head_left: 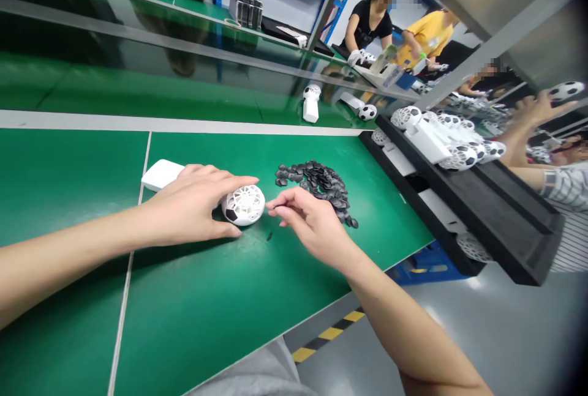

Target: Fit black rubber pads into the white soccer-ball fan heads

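Note:
My left hand (202,203) lies around a white plastic piece with a soccer-ball head (245,205), thumb and fingers on either side of it. The head has an open lattice and one black patch in place at its lower left. Its flat white body (162,174) sticks out beyond my knuckles. Just right of the ball, my right hand (312,221) pinches a small black piece between thumb and fingertips. One loose black piece (269,237) rests on the green table below. Behind my right hand spreads a heap of small black pieces (321,182).
Black trays (505,200) with several white ball-headed pieces (450,136) stand stacked at the table's right edge. Past the white rail (184,123), similar pieces (311,104) lie on a green surface. Co-workers (372,22) sit farther back; a person's hand at right holds a ball piece (567,90).

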The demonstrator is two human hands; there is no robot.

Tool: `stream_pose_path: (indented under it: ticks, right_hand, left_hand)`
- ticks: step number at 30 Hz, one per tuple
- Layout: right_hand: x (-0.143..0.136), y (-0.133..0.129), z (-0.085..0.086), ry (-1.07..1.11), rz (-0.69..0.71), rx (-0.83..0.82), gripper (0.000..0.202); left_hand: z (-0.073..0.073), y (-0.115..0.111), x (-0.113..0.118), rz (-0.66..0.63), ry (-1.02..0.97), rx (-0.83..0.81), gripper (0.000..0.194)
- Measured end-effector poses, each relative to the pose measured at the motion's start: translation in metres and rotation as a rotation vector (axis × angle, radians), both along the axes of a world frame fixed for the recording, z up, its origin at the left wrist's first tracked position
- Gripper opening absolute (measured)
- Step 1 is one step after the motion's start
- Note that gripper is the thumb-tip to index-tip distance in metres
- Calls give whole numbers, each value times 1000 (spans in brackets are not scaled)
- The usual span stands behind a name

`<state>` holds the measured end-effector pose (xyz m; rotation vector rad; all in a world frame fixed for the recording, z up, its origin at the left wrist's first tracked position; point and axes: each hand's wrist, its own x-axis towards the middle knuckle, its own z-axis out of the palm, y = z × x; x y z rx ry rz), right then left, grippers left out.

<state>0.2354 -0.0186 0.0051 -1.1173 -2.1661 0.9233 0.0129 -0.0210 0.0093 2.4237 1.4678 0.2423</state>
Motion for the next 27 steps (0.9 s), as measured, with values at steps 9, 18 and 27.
stream_pose_path:
  ticks: [9,18,27]
  right_hand:
    - [-14,-1,-7,144,3,-110,5]
    - [-16,14,-9,142,40,-114,7]
    - [-17,22,-3,98,125,-72,10]
  left_hand:
    - [-4,-4,7,86,-55,64,71]
    - [-2,-5,11,124,-60,79,62]
    - [-4,-5,12,127,-83,89,57]
